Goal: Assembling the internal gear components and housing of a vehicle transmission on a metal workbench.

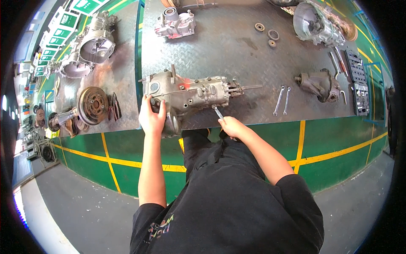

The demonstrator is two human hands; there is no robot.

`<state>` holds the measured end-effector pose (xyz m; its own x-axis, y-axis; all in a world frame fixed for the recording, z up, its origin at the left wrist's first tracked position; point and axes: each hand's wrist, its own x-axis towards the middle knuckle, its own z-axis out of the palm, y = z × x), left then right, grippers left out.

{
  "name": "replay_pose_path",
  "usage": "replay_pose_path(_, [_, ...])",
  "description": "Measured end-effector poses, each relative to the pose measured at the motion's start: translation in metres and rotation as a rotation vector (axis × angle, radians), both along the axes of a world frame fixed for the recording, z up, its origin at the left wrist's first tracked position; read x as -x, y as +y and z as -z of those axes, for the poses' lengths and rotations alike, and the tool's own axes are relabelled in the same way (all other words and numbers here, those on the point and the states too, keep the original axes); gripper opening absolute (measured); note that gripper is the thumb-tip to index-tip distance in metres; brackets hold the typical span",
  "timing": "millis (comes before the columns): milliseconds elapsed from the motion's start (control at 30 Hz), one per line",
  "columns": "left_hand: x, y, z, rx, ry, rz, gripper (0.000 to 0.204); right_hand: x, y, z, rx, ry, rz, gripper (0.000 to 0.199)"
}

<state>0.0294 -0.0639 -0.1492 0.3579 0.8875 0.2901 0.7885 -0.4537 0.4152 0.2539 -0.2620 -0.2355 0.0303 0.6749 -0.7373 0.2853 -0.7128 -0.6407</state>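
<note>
1. Gearbox [190,95] is lying on its side near the front edge of the tabletop [237,51], its shaft pointing to the person's right.
2. Left hand [151,116] is pressing against the gearbox's wide bell end, fingers spread over the housing; its grip is lying apart on the metal rather than closing round anything.
3. Right hand [231,127] is sitting at the tabletop's front edge, its grip clamped on a wrench [218,112].
4. Wrench head is touching the gearbox's lower side, about midway along the casing.
5. Two more wrenches [282,100] are lying side by side to the right, well apart from the gearbox.
6. Smaller housing [319,84] is resting further right, with a socket tray [358,82] beside it.
7. Another casing [175,23] is sitting at the far side, with loose gears [266,34] near it.
8. Brake drum [93,105] and a bell housing [95,44] are lying on the separate surface to the left.
</note>
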Motion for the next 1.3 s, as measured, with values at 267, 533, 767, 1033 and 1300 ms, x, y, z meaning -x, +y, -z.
replay_pose_path(267, [0.003,0.002,0.003,-0.035,-0.026,0.011,0.044,-0.004,0.000,-0.002,0.025,0.037,-0.022,0.037])
replay_pose_path(533, [-0.026,-0.007,-0.022,0.226,0.108,-0.379,0.065,-0.013,-0.011,0.040,0.220,0.777,0.365,0.034])
replay_pose_path(767, [-0.021,0.003,-0.016,0.317,0.169,-0.447,0.060,-0.004,0.000,0.020,0.158,0.248,0.127,0.047])
replay_pose_path(1033, [-0.023,-0.002,-0.022,0.333,0.154,-0.433,0.057,-0.013,0.002,0.031,0.199,0.286,0.024,0.049])
replay_pose_path(1300, [-0.020,-0.010,-0.018,0.362,0.078,-0.482,0.054,-0.031,0.019,0.008,0.052,0.015,-0.186,0.048])
